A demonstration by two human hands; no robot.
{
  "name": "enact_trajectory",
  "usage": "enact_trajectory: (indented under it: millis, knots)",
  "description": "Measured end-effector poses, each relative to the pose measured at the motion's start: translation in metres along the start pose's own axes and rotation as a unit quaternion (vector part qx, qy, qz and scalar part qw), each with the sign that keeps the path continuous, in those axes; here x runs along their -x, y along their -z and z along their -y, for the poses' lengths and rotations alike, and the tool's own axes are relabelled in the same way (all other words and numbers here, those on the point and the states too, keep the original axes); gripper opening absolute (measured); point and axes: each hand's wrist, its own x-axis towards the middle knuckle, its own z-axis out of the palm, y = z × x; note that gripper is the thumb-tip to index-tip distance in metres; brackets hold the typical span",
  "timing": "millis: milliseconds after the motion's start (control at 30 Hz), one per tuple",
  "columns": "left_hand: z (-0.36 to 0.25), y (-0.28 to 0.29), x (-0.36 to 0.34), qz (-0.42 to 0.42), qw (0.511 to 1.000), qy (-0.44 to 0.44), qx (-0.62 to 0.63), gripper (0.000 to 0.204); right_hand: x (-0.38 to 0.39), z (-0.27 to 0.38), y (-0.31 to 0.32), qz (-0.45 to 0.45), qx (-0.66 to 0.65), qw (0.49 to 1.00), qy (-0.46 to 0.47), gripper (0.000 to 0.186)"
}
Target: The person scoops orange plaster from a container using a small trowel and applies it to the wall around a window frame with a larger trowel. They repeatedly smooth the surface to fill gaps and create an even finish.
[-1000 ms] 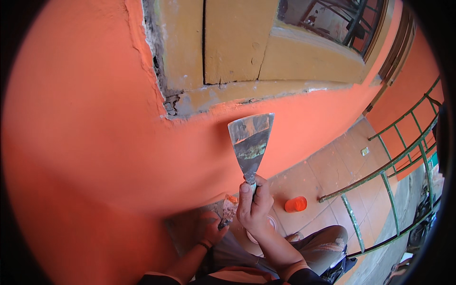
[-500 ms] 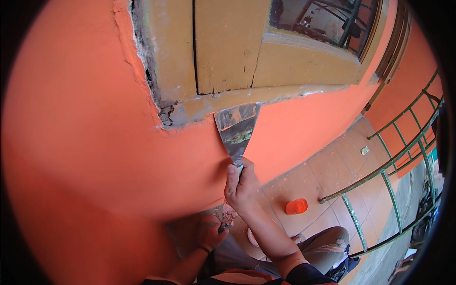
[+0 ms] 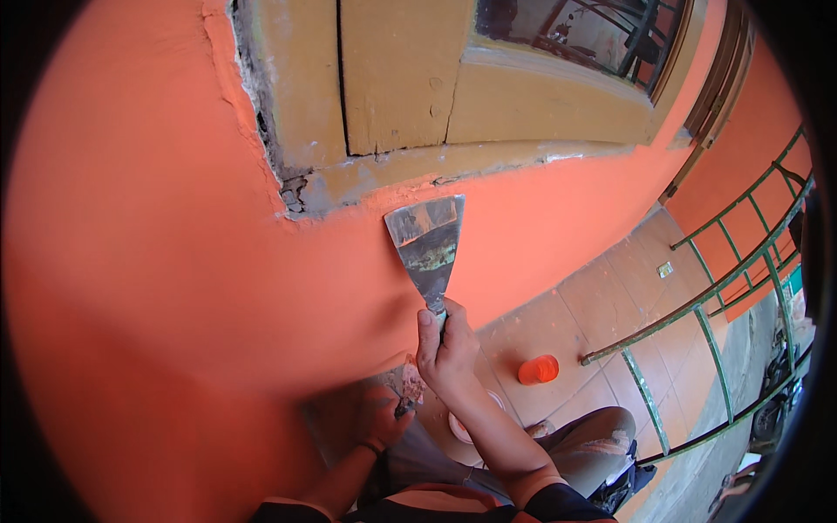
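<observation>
My right hand [image 3: 449,349] is closed round the handle of a wide putty knife [image 3: 425,248]. Its smeared blade points up at the orange wall [image 3: 532,227], with the tip slightly below the lower edge of a tan wooden window frame [image 3: 384,179]. Lower down, my left hand [image 3: 382,420] grips the dark handle of a second putty knife [image 3: 408,392], which carries a lump of pinkish putty. My right forearm and the shade partly hide this second tool. At the frame's lower left corner, broken, rough plaster [image 3: 295,193] shows.
An orange-red cup [image 3: 538,370] stands on the tiled floor [image 3: 575,322] to the right. Partly behind my right forearm is a round, pale-rimmed container [image 3: 462,427]. A green metal ladder-like frame [image 3: 649,336] runs along the right side. A small packet [image 3: 665,270] lies beyond the cup.
The putty knife in my right hand has drawn down from the window frame's lower edge. The view has shifted slightly, and my left hand still holds the other knife low down.
</observation>
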Motion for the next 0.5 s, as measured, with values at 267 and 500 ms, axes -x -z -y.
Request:
enact_trajectory:
  millis: [267, 500]
  knots:
    - [0.007, -0.002, 0.001, 0.011, 1.0, 0.004, -0.006, 0.04, 0.001, 0.041, 0.051, 0.012, -0.003, 0.999, 0.035, 0.026]
    - [0.013, -0.006, 0.001, -0.004, 1.0, -0.001, 0.006, 0.04, -0.007, 0.061, 0.052, 0.028, -0.026, 0.999, -0.005, 0.023]
